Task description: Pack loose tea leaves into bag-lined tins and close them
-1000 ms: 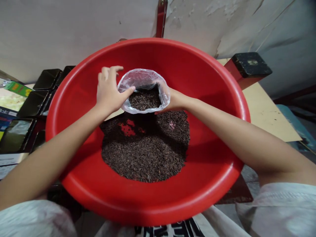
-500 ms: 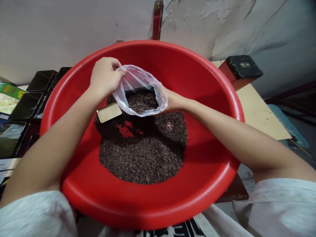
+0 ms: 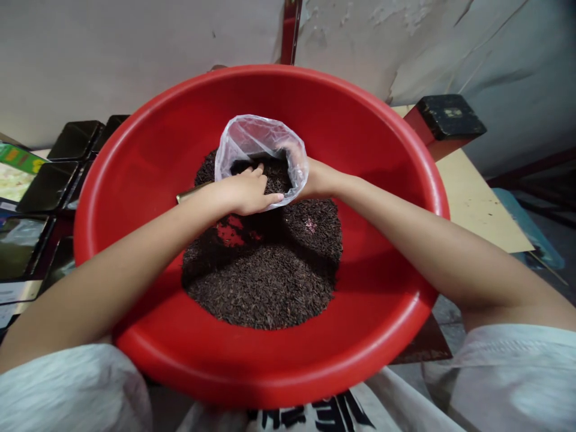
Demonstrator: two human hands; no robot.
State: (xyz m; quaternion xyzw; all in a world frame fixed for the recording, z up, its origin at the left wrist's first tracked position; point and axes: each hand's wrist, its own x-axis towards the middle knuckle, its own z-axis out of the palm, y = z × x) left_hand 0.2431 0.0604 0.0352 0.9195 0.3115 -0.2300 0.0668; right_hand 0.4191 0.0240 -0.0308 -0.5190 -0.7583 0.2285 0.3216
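Note:
A large red plastic basin holds a broad heap of dark, dry bits like loose tea. Above the heap's far part, a clear plastic bag stands with its mouth wide, filled with the same dark bits. My left hand lies across the bag's near rim, fingers stretched over the contents and thumb apart. From the right, my right hand grips the side of the bag; its fingertips are partly hidden behind the film. A small gold-edged lid lies on the heap, mostly covered by my left forearm.
Several dark tins stand at the left beside a green packet. A red box with a black top rests on a pale board at the right. Behind the basin rises a peeling wall.
My left hand has let go of the bag's upper left edge and come down to the right over its mouth. My right hand still grips the bag. The lid is now largely covered.

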